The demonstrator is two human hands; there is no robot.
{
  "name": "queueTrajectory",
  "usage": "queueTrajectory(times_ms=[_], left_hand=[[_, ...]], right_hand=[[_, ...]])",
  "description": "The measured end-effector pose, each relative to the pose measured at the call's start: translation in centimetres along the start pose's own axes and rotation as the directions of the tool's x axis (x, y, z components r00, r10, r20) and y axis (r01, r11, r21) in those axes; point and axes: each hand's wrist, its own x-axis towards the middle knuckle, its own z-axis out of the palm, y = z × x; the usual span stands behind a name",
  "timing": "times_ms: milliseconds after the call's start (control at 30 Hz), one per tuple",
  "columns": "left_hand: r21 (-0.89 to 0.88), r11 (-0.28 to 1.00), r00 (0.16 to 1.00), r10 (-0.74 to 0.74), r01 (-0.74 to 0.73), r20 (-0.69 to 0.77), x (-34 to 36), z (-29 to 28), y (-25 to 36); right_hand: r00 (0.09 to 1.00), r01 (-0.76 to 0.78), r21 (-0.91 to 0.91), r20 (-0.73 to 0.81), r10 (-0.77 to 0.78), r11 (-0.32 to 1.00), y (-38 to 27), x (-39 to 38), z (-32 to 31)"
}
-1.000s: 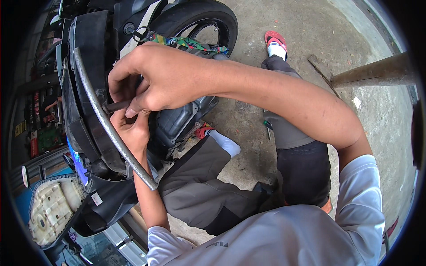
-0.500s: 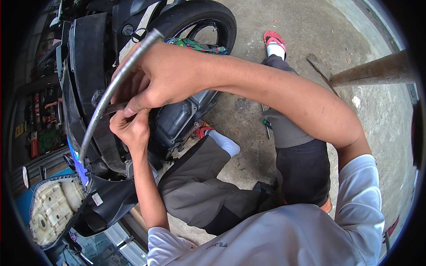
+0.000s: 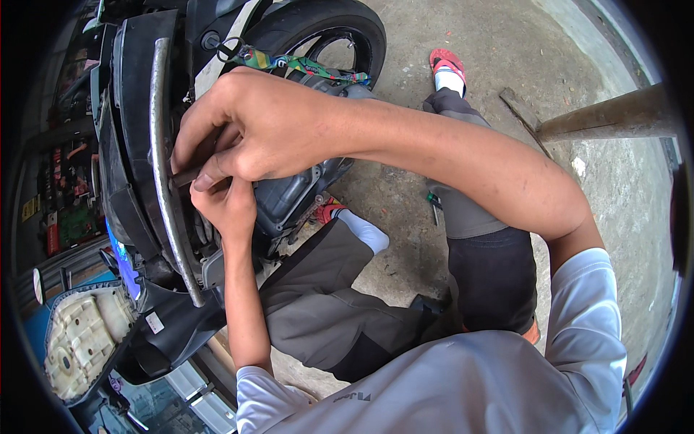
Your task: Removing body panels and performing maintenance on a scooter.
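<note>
Silvery metal up front on the head cam: one long, gently curved bar (image 3: 161, 173), a bit scuffed, with a short dark stem (image 3: 186, 176) sticking out of its middle toward the hands. Right hand (image 3: 260, 129) arched over the top, thumb and curled fingers pinching the stem. Left hand (image 3: 228, 210) right underneath, fingertips bunched up against the right thumb, apparently pinching the stem too. Hard to tell exactly, with the left fingertips partly covered.

Bar just past the fingers, in front of the black side of the bike (image 3: 141, 87), lower end angled a little toward the left forearm. No telling from this angle about contact with the bodywork.

Bike along the left edge of the concrete floor (image 3: 405, 43), with a fat black tyre (image 3: 289, 23) toward the far edge and a colourful lanyard (image 3: 311, 67) hanging between tyre and right wrist. Black case (image 3: 293, 206) just beside the left hand. Cream panel (image 3: 85, 346) with a dark rim at the near left corner.

Out on the floor: green-handled tool (image 3: 436, 207) beside the right leg, red sandal (image 3: 450, 59) farther off, brown post (image 3: 611, 116) near the right edge.
</note>
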Motion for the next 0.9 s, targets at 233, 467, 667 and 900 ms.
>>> queueTrajectory(times_ms=[233,467,667,900], left_hand=[[-0.017,0.999,0.995,0.029,-0.031,-0.095,-0.5,-0.8,3.2],[-0.493,0.846,0.907,-0.026,-0.204,-0.42,-3.0,-4.8,9.8],[-0.448,0.894,0.866,-0.214,-0.013,-0.452,-9.7,-3.2,7.9],[-0.684,0.684,0.801,-0.546,0.255,-0.247,-10.0,-2.3,5.9]], right_hand=[[0.985,0.144,-0.217,-0.061,-0.161,0.965,-0.1,-0.5,-0.2],[0.865,-0.285,-0.626,0.159,0.476,0.726,7.0,-3.7,-2.1],[0.799,-0.039,-0.922,0.202,0.566,0.386,12.1,-3.0,1.8],[0.815,0.143,-0.916,0.324,0.481,0.376,14.2,-3.3,1.5]])
